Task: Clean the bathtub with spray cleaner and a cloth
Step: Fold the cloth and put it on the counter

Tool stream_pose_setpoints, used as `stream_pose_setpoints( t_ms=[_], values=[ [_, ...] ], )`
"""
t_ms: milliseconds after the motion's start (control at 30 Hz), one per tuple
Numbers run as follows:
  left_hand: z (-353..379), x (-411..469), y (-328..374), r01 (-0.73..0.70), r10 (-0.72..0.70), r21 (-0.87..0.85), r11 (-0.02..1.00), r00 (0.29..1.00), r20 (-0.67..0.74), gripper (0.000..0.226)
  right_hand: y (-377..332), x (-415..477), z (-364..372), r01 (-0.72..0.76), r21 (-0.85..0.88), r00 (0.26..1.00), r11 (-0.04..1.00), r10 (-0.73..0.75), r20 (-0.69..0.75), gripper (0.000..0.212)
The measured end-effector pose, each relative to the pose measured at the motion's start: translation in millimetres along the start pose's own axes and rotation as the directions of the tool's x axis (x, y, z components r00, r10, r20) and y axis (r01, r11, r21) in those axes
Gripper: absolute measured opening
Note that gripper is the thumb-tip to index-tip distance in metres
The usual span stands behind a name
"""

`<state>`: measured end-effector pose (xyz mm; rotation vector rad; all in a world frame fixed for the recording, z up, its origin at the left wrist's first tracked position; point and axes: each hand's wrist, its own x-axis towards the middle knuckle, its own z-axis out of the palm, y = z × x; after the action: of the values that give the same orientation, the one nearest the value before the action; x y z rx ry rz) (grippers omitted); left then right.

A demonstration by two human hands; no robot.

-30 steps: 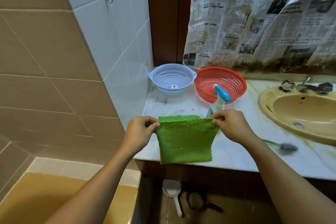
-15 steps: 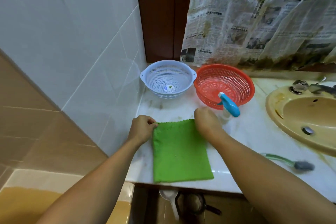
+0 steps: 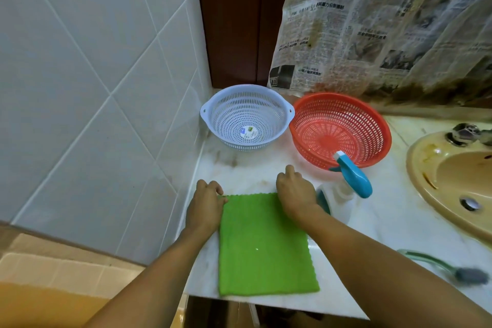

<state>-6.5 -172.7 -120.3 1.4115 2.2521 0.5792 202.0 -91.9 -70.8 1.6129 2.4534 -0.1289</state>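
Pinching far corners of green terry cloth (image 3: 263, 245) with left hand (image 3: 206, 202) and right hand (image 3: 295, 194), apparently to square it flat on white marble table (image 3: 386, 224).

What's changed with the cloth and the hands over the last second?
The green cloth, held up by its top corners a second ago, has been laid flat on the marble counter. The left hand still pinches its far left corner; the right hand covers the far right one, its grip hidden. The spray bottle, blue colander, red colander and brush stayed put.
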Motion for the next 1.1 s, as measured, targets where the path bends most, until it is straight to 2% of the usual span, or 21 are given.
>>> stream_pose_setpoints(
  t_ms=[167,267,400,500,600,700,833,933,1100],
  values=[
    [1.6,-17.6,-5.0,-0.196,0.21,0.212,0.957,0.977,-0.043,0.006,9.8,-18.3,6.0,0.144,0.025,0.988,0.989,-0.145,0.058,0.022],
    [3.2,-39.5,-10.0,-0.31,0.327,0.257,0.915,0.945,-0.024,0.013,14.8,-42.5,25.6,0.197,0.085,0.978,0.977,-0.202,0.054,0.019],
    [4.0,-80.4,-23.3,-0.516,0.516,0.282,0.809,0.853,0.079,0.02,27.0,-87.5,59.9,0.244,0.238,0.969,0.94,-0.242,-0.037,0.021],
    [6.5,-108.2,-40.7,-0.587,0.582,0.277,0.761,0.806,0.109,0.02,37.1,-120.8,78.7,0.228,0.392,0.973,0.891,-0.195,-0.122,0.028],
    [9.0,-130.2,-58.2,-0.63,0.639,0.269,0.729,0.766,0.063,0.01,46.1,-149.4,90.7,0.204,0.46,0.979,0.864,-0.168,-0.117,0.034],
    [7.3,-148.6,-68.4,-0.628,0.639,0.236,0.742,0.768,0.036,0.024,54.2,-172.9,104.2,0.205,0.508,0.978,0.837,-0.155,-0.14,0.036],
    [2.7,-165.5,-76.6,-0.658,0.655,0.243,0.713,0.749,0.106,0.033,60.7,-195.0,111.5,0.235,0.504,0.97,0.831,-0.171,-0.17,0.042],
    [4.2,-170.4,-79.4,-0.635,0.634,0.243,0.733,0.768,0.093,0.032,58.9,-199.1,118.1,0.294,0.433,0.944,0.852,-0.189,-0.269,0.032],
    [6.0,-172.3,-71.9,-0.602,0.612,0.194,0.775,0.791,0.007,0.026,47.4,-194.2,114.5,0.226,0.354,0.933,0.907,-0.098,-0.346,0.02]
  ],
)
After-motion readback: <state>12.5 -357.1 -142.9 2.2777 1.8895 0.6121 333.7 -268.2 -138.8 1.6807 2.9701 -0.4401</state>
